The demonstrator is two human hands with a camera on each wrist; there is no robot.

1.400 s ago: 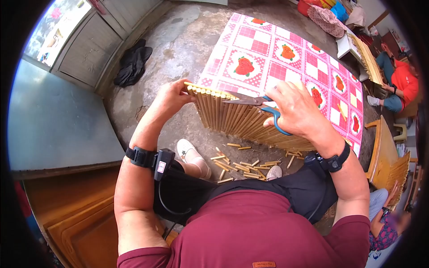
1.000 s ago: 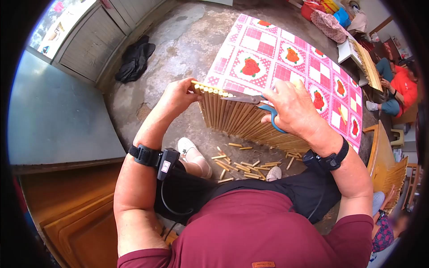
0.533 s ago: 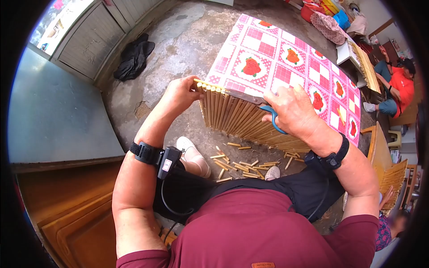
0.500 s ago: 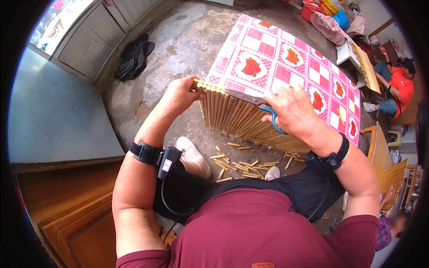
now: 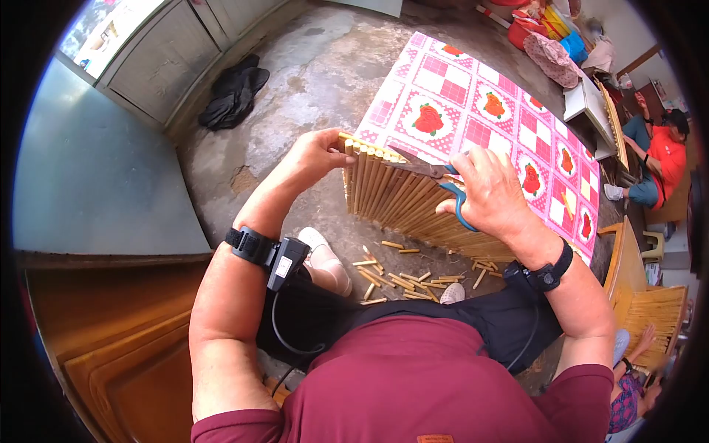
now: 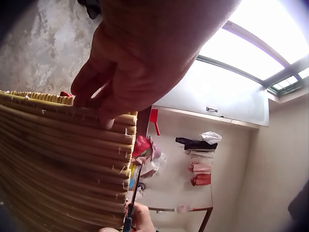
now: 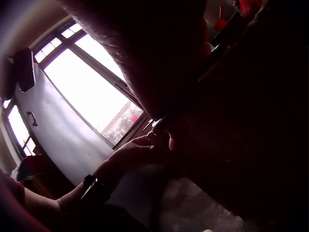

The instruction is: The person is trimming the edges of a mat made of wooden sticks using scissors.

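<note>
A mat of thin bamboo-like sticks (image 5: 399, 193) hangs over the near edge of a table, its cut stick ends lined up along the top. My left hand (image 5: 319, 156) pinches the mat's left top corner between thumb and fingers; in the left wrist view that hand (image 6: 125, 72) bends over the sticks (image 6: 63, 150). My right hand (image 5: 493, 193) grips scissors (image 5: 422, 168) with blue handles, blades parted and lying along the row of stick ends. In the left wrist view the scissors (image 6: 130, 212) stand at the mat's edge. The right wrist view is very dark.
A pink-and-white rose-patterned cloth (image 5: 473, 111) covers the table, with a loose stick piece (image 5: 567, 205) on it. Several cut pieces (image 5: 413, 284) litter the floor by my shoes. A wooden cabinet (image 5: 133, 354) stands at left. Two people sit at right with similar mats.
The whole scene shifts slightly right and down with the head. The scissor blades, close together half a second ago, are now spread apart. My left hand keeps its pinch on the corner.
</note>
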